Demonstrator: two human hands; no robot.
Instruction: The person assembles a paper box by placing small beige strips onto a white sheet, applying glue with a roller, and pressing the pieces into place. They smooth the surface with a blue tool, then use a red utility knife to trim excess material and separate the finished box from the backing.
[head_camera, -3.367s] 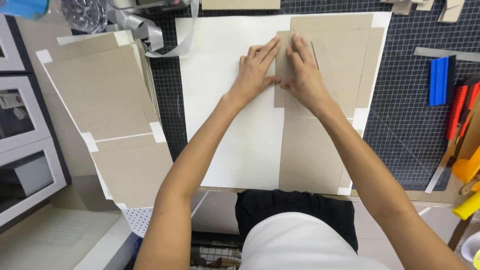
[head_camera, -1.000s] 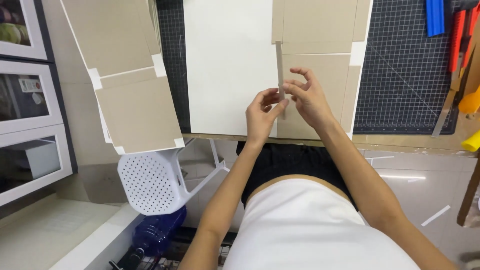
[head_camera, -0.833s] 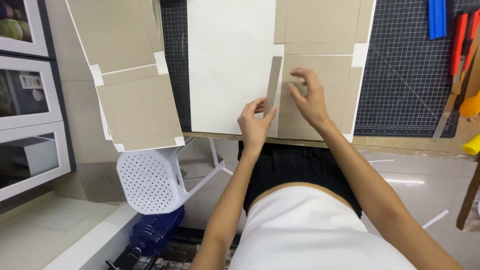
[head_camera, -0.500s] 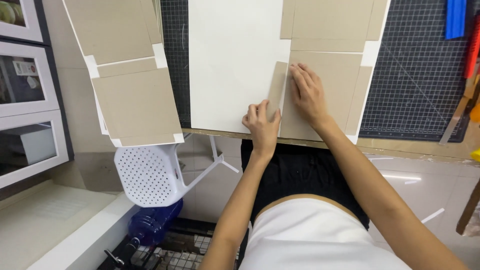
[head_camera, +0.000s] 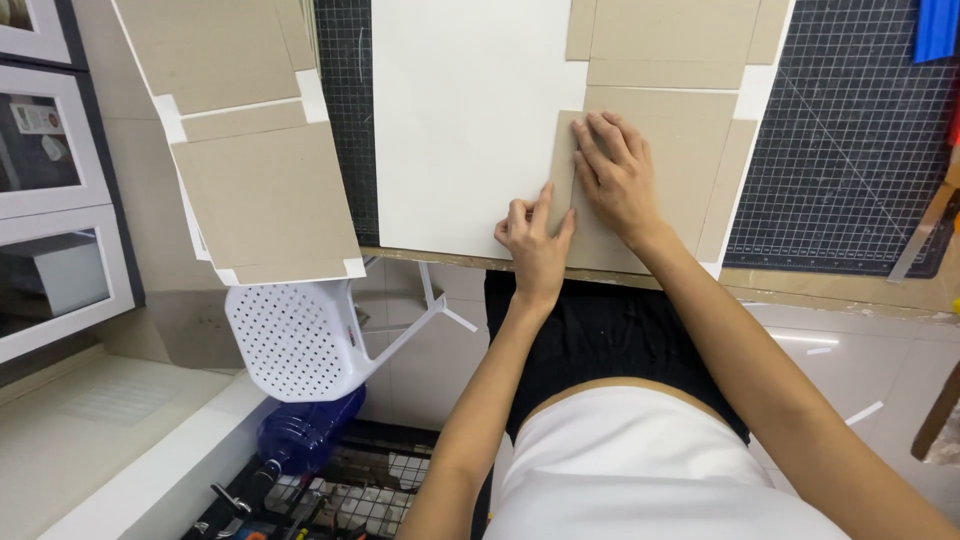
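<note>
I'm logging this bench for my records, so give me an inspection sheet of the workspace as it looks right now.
Surface: black gridded cutting mat on a wooden table edge.
Job's things: white paper sheet with grey cardboard panels laid on it; narrow grey cardboard strip.
Clutter: second grey cardboard cover at left; blue tool top right.
Hands: left hand and right hand press flat along the strip.
Cables: nothing seen.
Surroundings: white perforated plastic chair, blue bottle, white cabinet.
</note>
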